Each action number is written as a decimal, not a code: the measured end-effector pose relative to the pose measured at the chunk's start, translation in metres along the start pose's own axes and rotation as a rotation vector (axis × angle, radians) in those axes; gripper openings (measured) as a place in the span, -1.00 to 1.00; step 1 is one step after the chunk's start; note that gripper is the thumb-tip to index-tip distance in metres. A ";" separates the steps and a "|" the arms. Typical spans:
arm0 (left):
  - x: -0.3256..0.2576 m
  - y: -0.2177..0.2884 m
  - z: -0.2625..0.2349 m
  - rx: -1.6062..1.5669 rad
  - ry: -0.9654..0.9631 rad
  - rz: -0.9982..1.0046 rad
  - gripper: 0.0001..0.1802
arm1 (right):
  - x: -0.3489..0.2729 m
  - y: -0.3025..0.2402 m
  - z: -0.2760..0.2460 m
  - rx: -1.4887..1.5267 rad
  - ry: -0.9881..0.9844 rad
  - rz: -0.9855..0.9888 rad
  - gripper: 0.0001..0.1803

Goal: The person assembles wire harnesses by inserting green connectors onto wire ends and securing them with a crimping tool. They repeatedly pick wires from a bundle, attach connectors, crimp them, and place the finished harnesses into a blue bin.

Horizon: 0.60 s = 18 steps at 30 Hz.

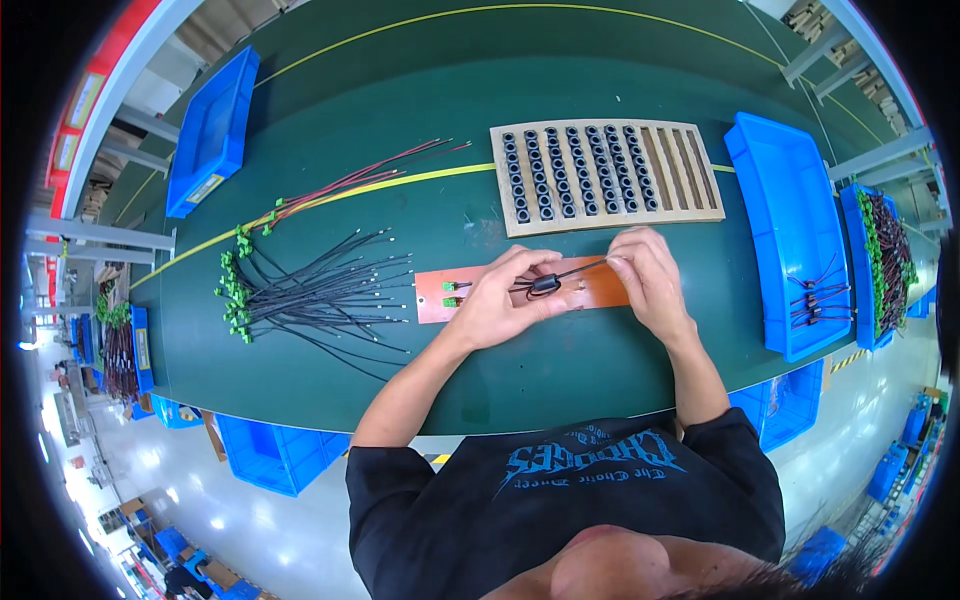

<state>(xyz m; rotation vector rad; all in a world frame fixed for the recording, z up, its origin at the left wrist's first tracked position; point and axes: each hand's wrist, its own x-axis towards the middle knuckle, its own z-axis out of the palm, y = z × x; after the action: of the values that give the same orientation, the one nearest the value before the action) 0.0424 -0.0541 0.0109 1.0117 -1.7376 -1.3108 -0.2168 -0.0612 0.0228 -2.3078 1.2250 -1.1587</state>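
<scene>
An orange-brown board point(435, 308) lies on the green table in front of me. Two green connectors point(450, 294) sit near its left end, with black wires running from them under my left hand. Over the board, my left hand point(505, 300) closes around the black wires beside a black ferrite ring point(544, 285), which has wire looped through it. My right hand point(648, 275) pinches the black wire point(582, 268) to the right of the ring, drawn out fairly straight. Its fingertips hide the wire's end.
A wooden rack point(610, 222) with rows of black rings stands beyond the board. Black wires point(320, 295) with green connectors and red wires point(350, 180) lie to the left. A blue tray point(785, 220) at right holds a few wire assemblies. Another blue tray point(210, 135) sits far left.
</scene>
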 end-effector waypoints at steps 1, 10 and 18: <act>0.007 -0.005 -0.001 -0.067 -0.022 -0.040 -0.66 | -0.003 0.000 0.002 0.075 -0.002 0.028 -0.91; 0.027 -0.022 0.013 -0.085 -0.058 0.006 -0.85 | -0.007 0.000 0.014 0.360 0.081 0.169 -0.92; 0.025 -0.015 0.018 0.011 0.000 0.068 -0.81 | -0.018 0.006 0.028 0.555 0.064 0.364 -0.89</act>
<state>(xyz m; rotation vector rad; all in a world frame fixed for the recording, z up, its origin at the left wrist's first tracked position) 0.0184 -0.0724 -0.0053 0.9507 -1.7655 -1.2602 -0.2042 -0.0535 -0.0077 -1.5830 1.1054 -1.2464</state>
